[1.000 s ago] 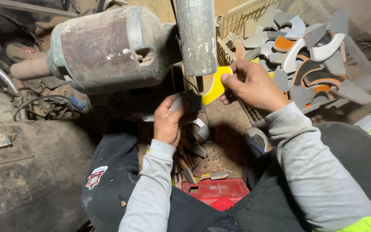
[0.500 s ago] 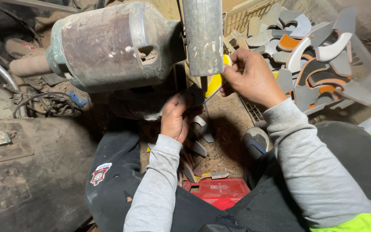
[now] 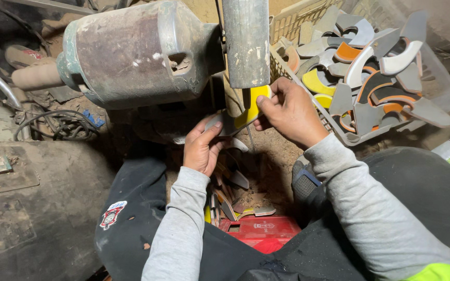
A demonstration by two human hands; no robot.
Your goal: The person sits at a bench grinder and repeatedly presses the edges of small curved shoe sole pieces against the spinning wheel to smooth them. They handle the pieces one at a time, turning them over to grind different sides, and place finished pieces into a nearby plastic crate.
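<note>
Yellow curved tile piece (image 3: 251, 105) sits pinched between both hands just under the grey metal guard (image 3: 246, 41) of the rusty motor (image 3: 131, 52); right hand (image 3: 287, 112) and left hand (image 3: 201, 148) grip it beside the basket (image 3: 339, 132) of offcuts

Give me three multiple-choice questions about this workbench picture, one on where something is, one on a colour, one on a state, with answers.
1. Where is the crate of curved tile pieces?
A. at the upper right, beyond the right hand
B. on the person's lap
C. left of the motor

2. What colour is the face of the tile piece held under the grey cylinder?
A. blue
B. yellow
C. green

3. How is the tile piece held?
A. lying loose on the ground
B. by the right hand only
C. by both hands

Answers:
1 A, the crate sits past the right hand.
2 B, its face shows yellow.
3 C, the left hand supports it from below while the right hand's fingers pinch it.
</note>
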